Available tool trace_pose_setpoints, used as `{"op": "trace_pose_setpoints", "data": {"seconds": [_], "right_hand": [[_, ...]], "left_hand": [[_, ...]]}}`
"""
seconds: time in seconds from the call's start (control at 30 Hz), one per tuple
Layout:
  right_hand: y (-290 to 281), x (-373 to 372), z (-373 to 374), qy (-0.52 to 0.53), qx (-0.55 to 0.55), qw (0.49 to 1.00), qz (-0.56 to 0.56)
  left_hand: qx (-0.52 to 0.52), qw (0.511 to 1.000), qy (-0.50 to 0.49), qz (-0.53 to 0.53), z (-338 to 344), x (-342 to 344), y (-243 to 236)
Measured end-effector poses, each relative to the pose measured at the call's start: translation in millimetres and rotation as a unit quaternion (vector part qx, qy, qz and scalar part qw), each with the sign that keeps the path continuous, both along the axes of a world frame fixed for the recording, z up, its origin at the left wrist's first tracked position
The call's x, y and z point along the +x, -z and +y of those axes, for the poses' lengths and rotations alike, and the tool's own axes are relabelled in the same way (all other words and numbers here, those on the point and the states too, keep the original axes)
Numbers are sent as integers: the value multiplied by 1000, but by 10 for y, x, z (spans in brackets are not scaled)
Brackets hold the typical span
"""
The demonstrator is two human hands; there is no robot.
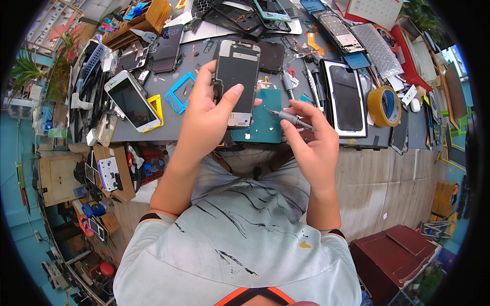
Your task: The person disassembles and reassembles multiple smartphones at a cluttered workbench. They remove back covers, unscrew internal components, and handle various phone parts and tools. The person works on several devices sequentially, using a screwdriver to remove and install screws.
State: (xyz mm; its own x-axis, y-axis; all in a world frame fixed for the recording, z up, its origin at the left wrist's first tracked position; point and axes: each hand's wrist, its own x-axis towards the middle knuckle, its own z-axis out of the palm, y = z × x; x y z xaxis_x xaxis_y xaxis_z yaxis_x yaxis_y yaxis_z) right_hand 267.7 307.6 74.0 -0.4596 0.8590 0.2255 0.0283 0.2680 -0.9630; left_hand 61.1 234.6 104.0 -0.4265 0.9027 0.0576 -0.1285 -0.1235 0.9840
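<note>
My left hand (208,115) is closed around a phone display panel (238,74), raised upright over the table. The thumb presses on the panel's dark face, and bare metal strips show at its top and bottom ends. In my right hand (315,140) a small grey precision screwdriver (292,119) lies between thumb and fingers. Its thin tip points left toward the panel but stays apart from it. Below both, a green work mat (268,133) lies at the table's front edge with tiny parts on it.
A white phone (131,99) leans on a yellow frame (155,108) at the left, beside a blue frame (176,97). More screwdrivers (288,84) lie behind my right hand. A boxed phone (348,97) and a yellow tape roll (384,106) stand right. Phone parts crowd the far side.
</note>
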Motion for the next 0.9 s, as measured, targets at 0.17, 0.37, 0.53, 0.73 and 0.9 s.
{"op": "trace_pose_setpoints", "data": {"seconds": [0.17,0.37,0.53,0.73,0.9], "right_hand": [[41,2,6,4,21,1000,1],[35,11,12,1,16,1000,3],[36,11,7,1,5,1000,12],[4,92,24,3,-24,999,29],[-166,114,42,21,-66,996,64]], "left_hand": [[11,999,26,25,44,54,74],[5,999,34,40,36,75,94],[0,998,36,47,37,63,88],[-5,1000,20,19,40,27,66],[-15,999,6,-38,-18,-36,-16]]}}
